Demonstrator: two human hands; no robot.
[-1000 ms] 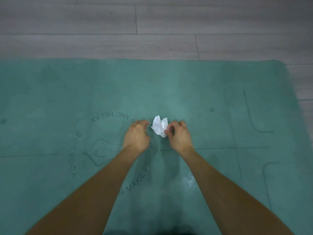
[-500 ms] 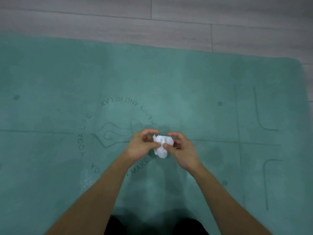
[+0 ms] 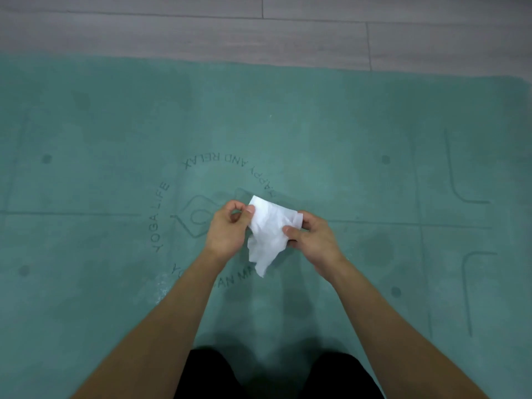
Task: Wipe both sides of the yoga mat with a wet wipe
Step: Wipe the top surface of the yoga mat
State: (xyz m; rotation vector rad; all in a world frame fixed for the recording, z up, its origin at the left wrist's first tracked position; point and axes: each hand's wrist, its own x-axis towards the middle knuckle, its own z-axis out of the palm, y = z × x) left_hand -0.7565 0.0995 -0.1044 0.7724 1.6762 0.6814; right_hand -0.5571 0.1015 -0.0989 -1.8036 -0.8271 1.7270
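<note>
Fingertips of left hand [image 3: 227, 228] and right hand [image 3: 312, 236] pinch the crumpled white wet wipe [image 3: 267, 234]; spread it flat before pressing onto the teal rubber yoga mat [image 3: 316, 133].

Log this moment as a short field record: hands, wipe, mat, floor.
left hand: pinches the wipe's upper left corner
right hand: grips the wipe's right edge
wet wipe: white, crumpled, partly spread between both hands, lower corner hanging
yoga mat: teal, flat, printed side up
floor: grey planks beyond the mat
</note>
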